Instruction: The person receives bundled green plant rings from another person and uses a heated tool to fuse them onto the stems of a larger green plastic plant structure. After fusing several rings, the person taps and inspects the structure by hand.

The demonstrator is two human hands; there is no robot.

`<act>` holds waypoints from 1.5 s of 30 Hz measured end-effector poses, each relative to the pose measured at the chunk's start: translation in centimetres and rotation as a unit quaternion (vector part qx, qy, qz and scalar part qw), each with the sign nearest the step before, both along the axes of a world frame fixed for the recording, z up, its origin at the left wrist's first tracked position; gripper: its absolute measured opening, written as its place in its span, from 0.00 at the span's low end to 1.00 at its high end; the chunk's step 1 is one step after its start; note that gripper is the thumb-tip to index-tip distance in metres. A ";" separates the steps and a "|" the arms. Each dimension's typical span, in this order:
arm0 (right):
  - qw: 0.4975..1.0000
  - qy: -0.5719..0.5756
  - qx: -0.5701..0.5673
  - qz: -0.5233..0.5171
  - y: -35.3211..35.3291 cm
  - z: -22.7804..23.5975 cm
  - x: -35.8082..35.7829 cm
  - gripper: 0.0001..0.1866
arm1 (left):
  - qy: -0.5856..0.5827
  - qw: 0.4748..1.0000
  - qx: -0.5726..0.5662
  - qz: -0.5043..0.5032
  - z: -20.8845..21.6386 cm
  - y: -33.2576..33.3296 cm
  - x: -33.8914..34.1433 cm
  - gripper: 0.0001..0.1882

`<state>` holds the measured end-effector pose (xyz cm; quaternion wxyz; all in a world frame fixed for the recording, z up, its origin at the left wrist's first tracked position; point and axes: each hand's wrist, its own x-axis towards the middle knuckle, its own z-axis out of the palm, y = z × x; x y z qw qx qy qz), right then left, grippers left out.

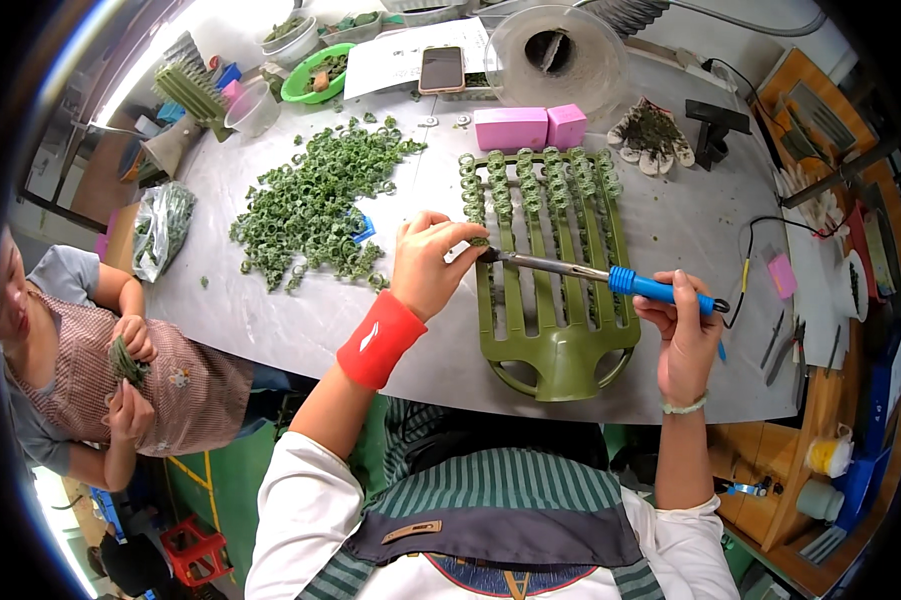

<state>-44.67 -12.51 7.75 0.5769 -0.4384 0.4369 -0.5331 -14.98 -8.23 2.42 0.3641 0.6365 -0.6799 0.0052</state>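
A soldering iron (653,288) with a blue handle lies in the closed fingers of my right hand (683,335). Its dark tip points left, against or just beside a small green ring-like piece (478,242). My left hand (432,262), above a red wristband, pinches that piece between thumb and fingertips. Beneath both hands is an olive-green comb-shaped rack (565,365) with several long prongs. Rows of translucent green rings (530,195) fill the far parts of the prongs. To the left spreads a large pile of curled green pieces (310,200).
Pink blocks (510,129) and a funnel-like hood (595,75) stand behind the rack. A phone (442,69) rests on paper. Gloves (650,140) and a black stand (715,130) are far right; pliers (785,350) lie nearer. At left, a co-worker (135,375) holds green pieces.
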 end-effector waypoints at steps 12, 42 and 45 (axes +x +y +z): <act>1.000 0.026 -0.002 -0.011 0.8 2.4 -3.1 0.14 | -0.042 0.999 0.004 0.005 1.6 0.7 0.6 0.11; 0.995 -0.003 0.063 -0.080 2.6 2.5 -4.2 0.12 | 0.109 0.977 0.096 0.157 -4.8 6.2 3.5 0.14; 0.995 0.003 0.053 -0.084 2.7 2.3 -4.5 0.14 | 0.119 0.978 0.075 0.156 -5.3 5.9 3.7 0.14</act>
